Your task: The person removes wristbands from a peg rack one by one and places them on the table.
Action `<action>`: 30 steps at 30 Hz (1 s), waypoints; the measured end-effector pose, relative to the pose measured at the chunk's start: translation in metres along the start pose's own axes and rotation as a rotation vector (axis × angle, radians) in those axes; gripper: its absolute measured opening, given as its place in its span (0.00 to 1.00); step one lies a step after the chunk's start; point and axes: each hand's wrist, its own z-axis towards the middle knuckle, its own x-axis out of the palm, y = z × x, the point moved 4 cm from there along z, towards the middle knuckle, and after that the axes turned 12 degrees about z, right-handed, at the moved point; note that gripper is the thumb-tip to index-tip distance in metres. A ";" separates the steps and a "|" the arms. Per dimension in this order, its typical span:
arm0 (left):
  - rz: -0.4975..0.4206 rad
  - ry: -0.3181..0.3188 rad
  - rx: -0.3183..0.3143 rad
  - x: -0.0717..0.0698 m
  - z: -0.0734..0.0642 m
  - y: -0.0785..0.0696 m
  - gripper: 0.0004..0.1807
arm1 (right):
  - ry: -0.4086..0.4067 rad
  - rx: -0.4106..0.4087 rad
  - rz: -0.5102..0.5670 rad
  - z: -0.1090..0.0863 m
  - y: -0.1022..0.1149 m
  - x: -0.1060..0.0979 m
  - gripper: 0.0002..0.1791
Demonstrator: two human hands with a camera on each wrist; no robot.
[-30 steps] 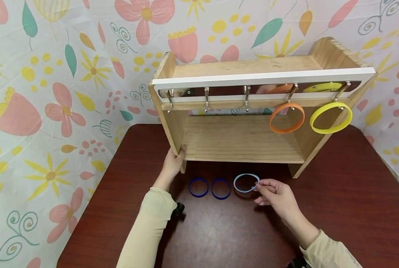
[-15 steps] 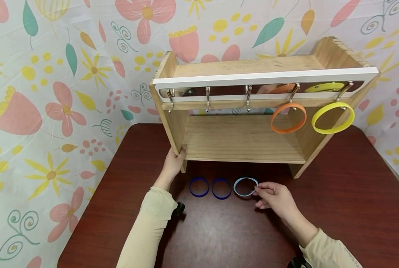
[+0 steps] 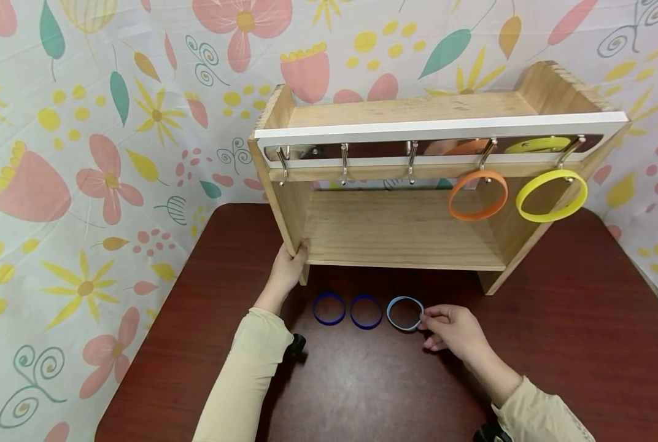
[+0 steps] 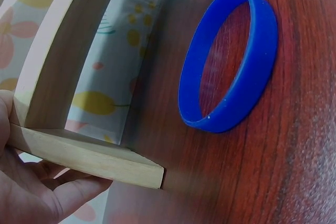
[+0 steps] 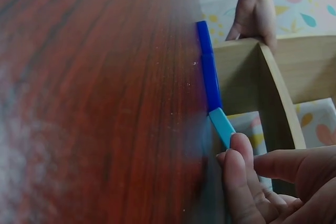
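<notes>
My right hand (image 3: 455,331) pinches the right edge of a light blue wristband (image 5: 222,125) between thumb and fingers. The right wrist view shows that band tilted, its pinched side raised and its far end low beside a dark blue wristband (image 5: 212,80). A second dark blue wristband (image 4: 260,56), the left one in the head view, lies flat on the table. With my left hand (image 3: 286,270) I grip the lower left side panel of a wooden shelf (image 3: 395,227); in the left wrist view the fingers go round the wood.
A white hook rail (image 3: 439,126) runs along the shelf's upper front. An orange wristband (image 3: 475,217) and a yellow wristband (image 3: 552,217) hang from its two right hooks; the three left hooks carry nothing. The dark red table (image 3: 334,380) extends in front, with a floral cloth (image 3: 158,73) behind.
My right hand has moved slightly down and toward me, lowering the light blue wristband beside the dark blue ones. The left hand keeps its grip on the shelf.
</notes>
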 end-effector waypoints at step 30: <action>-0.020 -0.039 0.006 0.014 0.021 0.040 0.18 | -0.065 -0.089 -0.288 -0.008 0.010 -0.012 0.11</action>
